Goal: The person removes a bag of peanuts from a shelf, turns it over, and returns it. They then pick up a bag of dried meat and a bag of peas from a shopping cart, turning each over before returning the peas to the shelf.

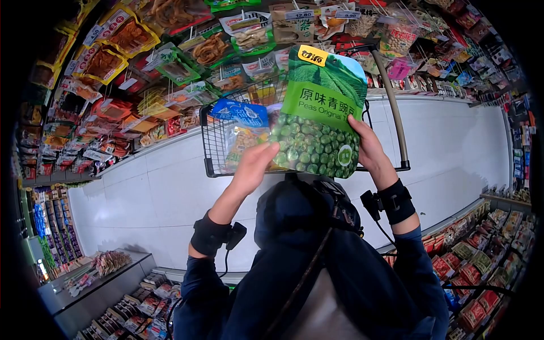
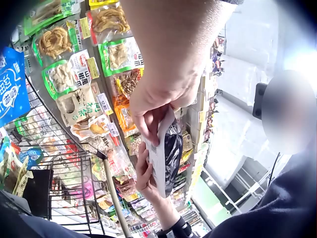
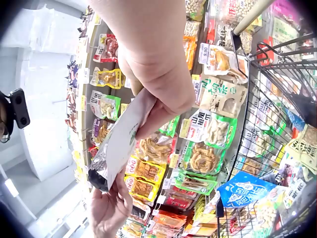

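A green pouch of peas (image 1: 320, 96), printed "Peas Original" on its front, is held up over the shopping cart between both hands. My left hand (image 1: 255, 167) grips its lower left edge, thumb on the front. On the opposite side my right hand (image 1: 371, 147) holds the right edge, its thumb also over the front. The left wrist view shows the pouch (image 2: 166, 158) edge-on, with the left hand (image 2: 158, 104) above the right hand (image 2: 148, 176). From the right wrist, the pouch's pale back (image 3: 121, 136) slants between the right hand (image 3: 163, 89) and left hand (image 3: 111, 206).
Behind the pouch stands a black wire cart (image 1: 212, 147) with a grey handle (image 1: 396, 113). In it sits a blue-topped snack bag (image 1: 241, 119) among other packets. Racks of hanging snack packs (image 1: 130, 34) line the far side; stocked displays (image 1: 470, 272) stand behind the person.
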Tool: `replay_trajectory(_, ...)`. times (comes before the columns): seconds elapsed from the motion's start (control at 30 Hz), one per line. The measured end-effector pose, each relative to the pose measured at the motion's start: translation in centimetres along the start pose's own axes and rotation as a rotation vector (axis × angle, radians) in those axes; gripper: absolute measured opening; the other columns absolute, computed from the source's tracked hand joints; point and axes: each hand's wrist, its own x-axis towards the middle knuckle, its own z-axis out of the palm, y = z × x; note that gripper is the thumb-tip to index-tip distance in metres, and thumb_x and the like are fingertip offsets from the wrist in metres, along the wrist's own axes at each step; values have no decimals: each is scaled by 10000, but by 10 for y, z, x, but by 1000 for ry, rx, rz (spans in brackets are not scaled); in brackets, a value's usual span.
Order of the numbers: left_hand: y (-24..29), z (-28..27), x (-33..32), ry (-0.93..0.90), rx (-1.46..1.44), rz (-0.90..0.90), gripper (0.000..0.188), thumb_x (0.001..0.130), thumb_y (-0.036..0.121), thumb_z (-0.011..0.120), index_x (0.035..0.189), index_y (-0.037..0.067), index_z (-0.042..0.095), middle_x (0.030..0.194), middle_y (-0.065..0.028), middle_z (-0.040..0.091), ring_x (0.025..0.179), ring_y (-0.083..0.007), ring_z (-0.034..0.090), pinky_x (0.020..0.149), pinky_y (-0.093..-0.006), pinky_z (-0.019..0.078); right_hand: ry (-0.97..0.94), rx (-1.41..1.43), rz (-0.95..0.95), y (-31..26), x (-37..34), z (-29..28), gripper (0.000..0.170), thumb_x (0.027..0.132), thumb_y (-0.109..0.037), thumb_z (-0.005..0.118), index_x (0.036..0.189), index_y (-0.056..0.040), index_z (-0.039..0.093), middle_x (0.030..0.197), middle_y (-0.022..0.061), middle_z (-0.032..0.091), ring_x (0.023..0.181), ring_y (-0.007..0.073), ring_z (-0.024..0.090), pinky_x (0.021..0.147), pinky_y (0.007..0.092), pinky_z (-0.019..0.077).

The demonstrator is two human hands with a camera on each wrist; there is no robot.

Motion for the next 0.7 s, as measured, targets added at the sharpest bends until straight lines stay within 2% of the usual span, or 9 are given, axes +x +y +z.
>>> replay_trajectory(0.1,1,-1,-1,0,-2,-8,317,869,258,452,624,59,420,561,69,314,533,-33,276,464,-207,232,-45,-39,-63,0,-1,-1,311,853,-198,470,1097,-6,444,1022,98,547,898,168,550,787,302,444)
replay_trajectory(0.2,-7,-1,5,35,46,178,227,857,215,478,725,35,516,599,67,352,559,-26,296,480,-196,248,-101,-60,-142,0,-3,-3,317,857,-192,464,1118,-16,429,1051,96,535,933,170,535,817,311,427)
replay_trajectory(0.3,4,-3,1,30,39,81,167,845,155,500,874,3,563,692,47,469,625,-19,385,540,-177,320,-110,-72,-191,-1,-5,-1,285,851,-167,473,1093,-17,457,1031,84,545,929,156,534,807,292,428)
replay_trajectory(0.4,9,0,0,30,-52,96,185,834,103,510,972,-15,546,821,7,557,721,-29,472,630,-171,380,-112,-93,-199,-2,-7,-1,279,847,-157,480,1086,-13,465,1028,82,547,932,149,530,804,283,427)
replay_trajectory(0.5,2,-3,2,33,-72,92,192,823,65,517,994,-22,520,911,-38,584,809,-49,511,705,-177,400,-134,-81,-192,-2,-9,2,287,847,-158,481,1092,-10,458,1040,84,540,936,151,529,806,283,425)
replay_trajectory(0.7,-4,-4,4,37,-166,99,127,816,43,518,935,14,485,859,-34,590,758,-46,515,670,-172,399,-154,-104,-174,1,-6,-3,338,852,-175,471,1152,-38,396,1099,88,502,982,175,503,839,317,409)
